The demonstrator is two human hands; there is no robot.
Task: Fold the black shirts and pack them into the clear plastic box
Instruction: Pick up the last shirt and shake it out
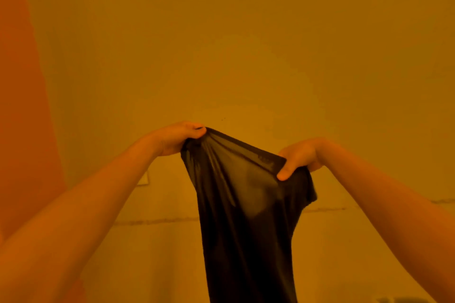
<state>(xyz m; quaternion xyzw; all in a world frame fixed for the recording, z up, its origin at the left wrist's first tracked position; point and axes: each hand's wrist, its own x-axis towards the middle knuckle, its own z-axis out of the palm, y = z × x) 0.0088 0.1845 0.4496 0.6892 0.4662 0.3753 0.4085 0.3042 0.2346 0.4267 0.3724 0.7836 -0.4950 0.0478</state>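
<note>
A black shirt [243, 224] hangs in the air in front of me, held up by its top edge and dropping out of the bottom of the view. My left hand [177, 138] grips the left end of that edge, with fabric bunched under its fingers. My right hand [299, 157] pinches the right end, thumb on the front of the cloth. A small label shows on the hem near the right hand. The clear plastic box is not in view.
A plain wall [246, 44] fills the background under strong orange light. A wall socket plate [144, 178] sits behind my left forearm. A darker orange strip [19, 106] runs down the left side. A horizontal seam [152, 222] crosses the wall low down.
</note>
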